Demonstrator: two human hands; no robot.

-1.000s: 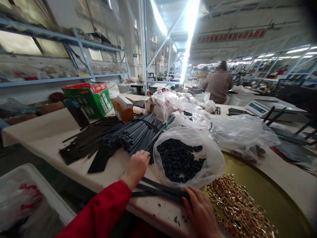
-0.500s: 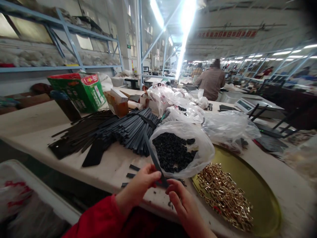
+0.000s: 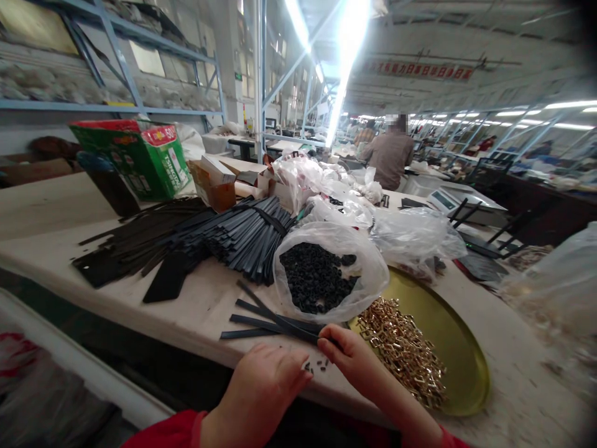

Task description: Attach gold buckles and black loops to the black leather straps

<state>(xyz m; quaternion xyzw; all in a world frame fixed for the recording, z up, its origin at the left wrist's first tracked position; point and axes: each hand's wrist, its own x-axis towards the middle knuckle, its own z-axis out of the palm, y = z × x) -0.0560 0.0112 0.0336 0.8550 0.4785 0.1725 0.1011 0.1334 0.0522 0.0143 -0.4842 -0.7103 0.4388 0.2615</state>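
Note:
Dark flat straps [image 3: 255, 322] lie side by side along the near part of the table, their right ends by my right hand [image 3: 342, 348]. That hand is closed, its thumb and fingers pinching the end of a strap that crosses over the others. My left hand [image 3: 268, 389] is at the table's front edge, thumb and fingertips slightly apart, with no strap in it. Beside its fingertips are small dark pieces [image 3: 321, 364]. A clear plastic bag [image 3: 373, 283] of small black loops [image 3: 317, 274] stands open behind the straps.
A gold oval tray [image 3: 461, 348] holds metal buckles [image 3: 405, 348] at right. Bundled dark strips [image 3: 252, 239] lie at left behind, near a green carton [image 3: 153, 165]. Plastic bags [image 3: 415, 233] and a scale [image 3: 443, 200] stand farther back. A person [image 3: 389, 155] is in the background.
The strap held up between both hands is now down across the other straps, its end in my right hand. My left hand has let go and moved toward the front edge. The view has shifted slightly.

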